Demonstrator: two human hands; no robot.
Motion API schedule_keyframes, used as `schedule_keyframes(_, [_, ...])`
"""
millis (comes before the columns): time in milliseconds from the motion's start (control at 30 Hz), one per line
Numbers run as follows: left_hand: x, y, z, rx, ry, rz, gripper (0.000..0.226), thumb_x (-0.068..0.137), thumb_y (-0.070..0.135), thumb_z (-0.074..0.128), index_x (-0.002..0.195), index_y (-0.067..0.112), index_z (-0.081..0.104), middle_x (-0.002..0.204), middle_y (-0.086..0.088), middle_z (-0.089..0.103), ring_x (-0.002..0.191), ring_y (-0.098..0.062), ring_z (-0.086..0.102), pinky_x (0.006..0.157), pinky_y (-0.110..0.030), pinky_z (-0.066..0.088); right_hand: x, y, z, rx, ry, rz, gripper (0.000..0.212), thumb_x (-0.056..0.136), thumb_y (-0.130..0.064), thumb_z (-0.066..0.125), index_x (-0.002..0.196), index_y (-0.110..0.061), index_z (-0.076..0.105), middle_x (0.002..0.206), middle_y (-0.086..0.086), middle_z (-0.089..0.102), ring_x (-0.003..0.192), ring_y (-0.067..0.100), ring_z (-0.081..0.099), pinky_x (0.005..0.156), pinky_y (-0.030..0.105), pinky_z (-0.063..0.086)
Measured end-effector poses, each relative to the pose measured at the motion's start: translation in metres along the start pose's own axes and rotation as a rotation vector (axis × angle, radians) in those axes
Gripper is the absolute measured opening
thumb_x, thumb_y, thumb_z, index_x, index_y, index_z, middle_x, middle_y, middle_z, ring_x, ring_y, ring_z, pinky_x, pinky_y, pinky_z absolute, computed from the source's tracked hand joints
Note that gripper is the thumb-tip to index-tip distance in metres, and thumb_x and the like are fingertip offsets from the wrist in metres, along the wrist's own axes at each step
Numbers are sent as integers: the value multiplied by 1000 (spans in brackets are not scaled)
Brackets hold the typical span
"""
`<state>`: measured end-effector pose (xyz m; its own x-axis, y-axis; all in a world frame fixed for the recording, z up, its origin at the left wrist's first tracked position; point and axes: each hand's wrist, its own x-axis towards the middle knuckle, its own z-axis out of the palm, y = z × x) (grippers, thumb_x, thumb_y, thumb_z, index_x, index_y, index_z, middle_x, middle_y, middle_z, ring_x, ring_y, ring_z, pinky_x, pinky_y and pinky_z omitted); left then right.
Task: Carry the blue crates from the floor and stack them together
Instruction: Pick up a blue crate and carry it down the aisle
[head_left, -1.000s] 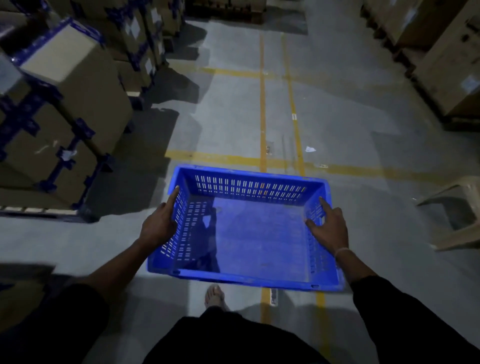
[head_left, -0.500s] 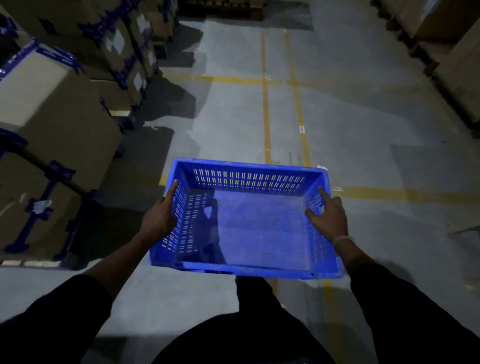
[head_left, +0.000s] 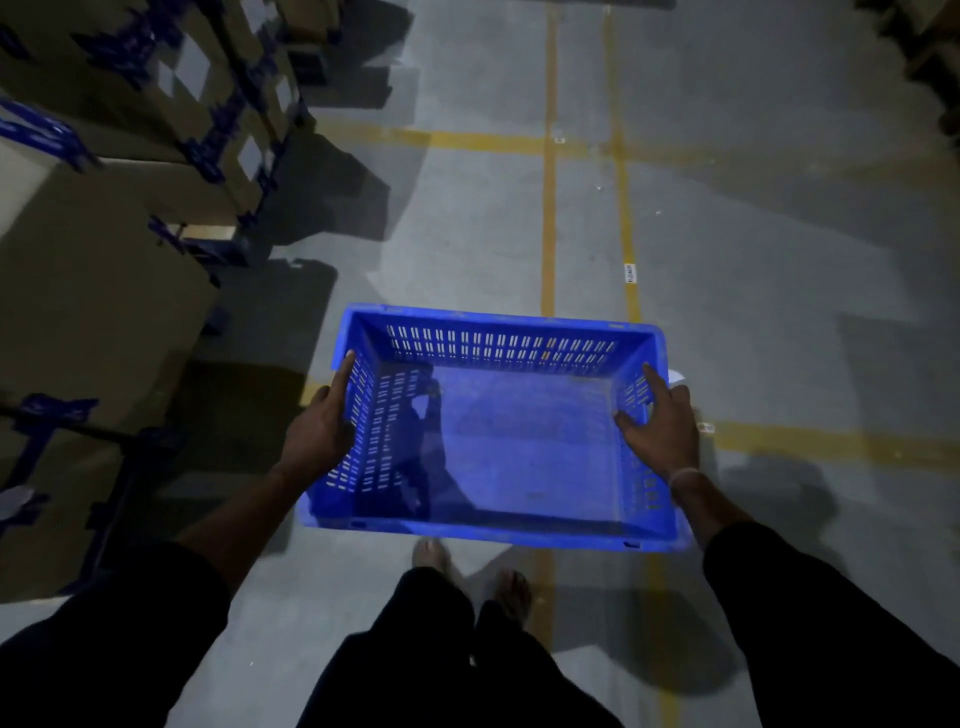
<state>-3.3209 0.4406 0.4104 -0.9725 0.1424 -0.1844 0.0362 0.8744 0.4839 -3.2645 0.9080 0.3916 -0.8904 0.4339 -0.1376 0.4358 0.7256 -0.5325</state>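
**One blue crate held in the air between two hands**

Our left hand (head_left: 318, 435) gripped the left short wall of the blue crate (head_left: 493, 431), with the forefinger lying straight along the top rim and the other fingers hidden outside the wall. Our right hand (head_left: 662, 428) gripped the right short wall, the thumb inside on the slotted wall and the forefinger pointing along the rim. A thin band (head_left: 683, 475) sat on the right wrist. Both sleeves were dark.

The crate was empty, its opening up, and it was held above the floor (head_left: 467, 218), in front of our body. Below the near edge of the crate we saw two bare feet (head_left: 431, 553) and dark trousers.

Yellow lines (head_left: 548, 208) ran on the grey floor away from the far edge of the crate, and one crossed to the right of it. Left of the crate stood stacked cardboard boxes (head_left: 88, 291) with blue corner pieces. A small white label (head_left: 630, 273) lay on the floor beyond the crate.
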Motion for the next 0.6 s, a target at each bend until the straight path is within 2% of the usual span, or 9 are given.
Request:
schedule_keyframes(133, [84,-8,17,1,-23,-35,101,83,29,60,160,44,-3,118,-19,58,86,-39,66,71,-52,56,75,-9,32,-8,8,9,85,80,-30,81,155,-27,39,126,19,48,107,40,61,90,43,50])
schedule_keyframes(233, [151,-25,44,-12,-59,-16,102,82,21,59,161,42,-3,108,-17,58,84,-42,64,68,-51,54,129,-7,70,-25,17,49,87,79,-31,81,154,-31,38,128,20,47,100,42,63,86,46,53])
schedule_keyframes(300, [193,-38,64,-5,-89,-40,102,85,16,61,161,40,-3,111,-20,57,83,-44,65,66,-50,54,165,-5,99,-39,-1,70,89,78,-32,80,155,-32,36,128,20,46,100,42,62,86,46,54])
schedule_keyframes(400, [253,-64,104,18,-104,-43,103,87,21,66,162,37,-3,115,-22,58,85,-41,66,65,-48,54,217,5,149,-75,-40,78,92,79,-28,79,157,-28,32,130,23,44,104,43,60,88,44,51])
schedule_keyframes(533, [324,-109,181,12,-136,-70,105,87,20,67,161,41,-4,117,-21,58,88,-42,65,66,-50,54,279,39,228,-89,-77,90,94,79,-22,78,158,-30,29,138,25,40,110,44,59,92,44,50])
schedule_keyframes(600, [355,-128,221,13,-169,-97,105,82,26,63,160,44,-6,116,-21,58,91,-45,64,69,-54,54,307,59,270,-106,-115,99,96,79,-18,77,159,-29,26,139,26,38,107,47,60,90,44,50])
